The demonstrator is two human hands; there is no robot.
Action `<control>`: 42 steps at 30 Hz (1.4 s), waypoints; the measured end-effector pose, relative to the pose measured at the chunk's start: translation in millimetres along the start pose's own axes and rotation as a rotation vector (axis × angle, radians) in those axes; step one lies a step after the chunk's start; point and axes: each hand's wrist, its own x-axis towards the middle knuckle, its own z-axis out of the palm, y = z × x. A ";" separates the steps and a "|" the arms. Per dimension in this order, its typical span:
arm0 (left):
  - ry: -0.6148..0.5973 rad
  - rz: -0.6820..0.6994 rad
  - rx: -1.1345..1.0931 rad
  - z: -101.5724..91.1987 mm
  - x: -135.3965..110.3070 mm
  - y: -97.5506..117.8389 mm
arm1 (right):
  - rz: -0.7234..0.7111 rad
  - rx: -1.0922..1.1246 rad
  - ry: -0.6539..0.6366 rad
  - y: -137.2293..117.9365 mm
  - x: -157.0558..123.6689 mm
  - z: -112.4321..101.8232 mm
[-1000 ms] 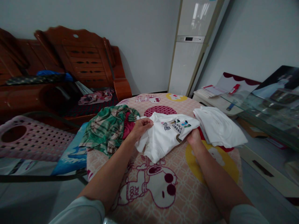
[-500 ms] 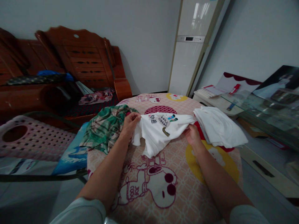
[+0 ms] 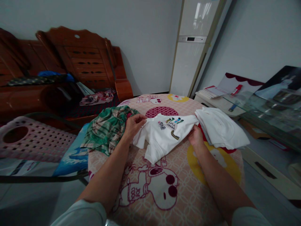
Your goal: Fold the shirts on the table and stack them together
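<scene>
A small white printed T-shirt (image 3: 162,136) lies rumpled on a round table with a pink cartoon-dog cloth (image 3: 164,185). My left hand (image 3: 134,125) pinches its left edge, fingers closed on the fabric. At the shirt's right edge, my right hand (image 3: 195,138) also grips the cloth. A crumpled green plaid garment (image 3: 107,128) sits just left of my left hand. A folded white garment (image 3: 221,127) lies to the right of my right hand.
A pink perforated plastic stool (image 3: 28,139) and a blue cloth (image 3: 72,153) are at the left. A wooden sofa (image 3: 70,69) holds clothes behind. A tall white floor air conditioner (image 3: 192,47) stands in the corner. A glass-topped low stand (image 3: 263,113) is on the right.
Both hands first lifted and spread the white T-shirt away from me, then shifted it slightly right and lowered it; the print now faces up nearer the middle.
</scene>
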 end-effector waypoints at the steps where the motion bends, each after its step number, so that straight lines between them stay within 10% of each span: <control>1: -0.072 -0.013 -0.026 0.0 -2.6 5.5 | 0.005 0.002 0.021 0.9 1.6 -1.1; 9: -0.800 0.091 0.156 4.9 -12.7 21.5 | 0.047 0.032 0.076 3.2 5.9 -3.5; 42: -0.515 0.301 0.657 32.9 -13.7 -4.7 | 0.105 0.068 0.115 -5.6 -5.9 11.9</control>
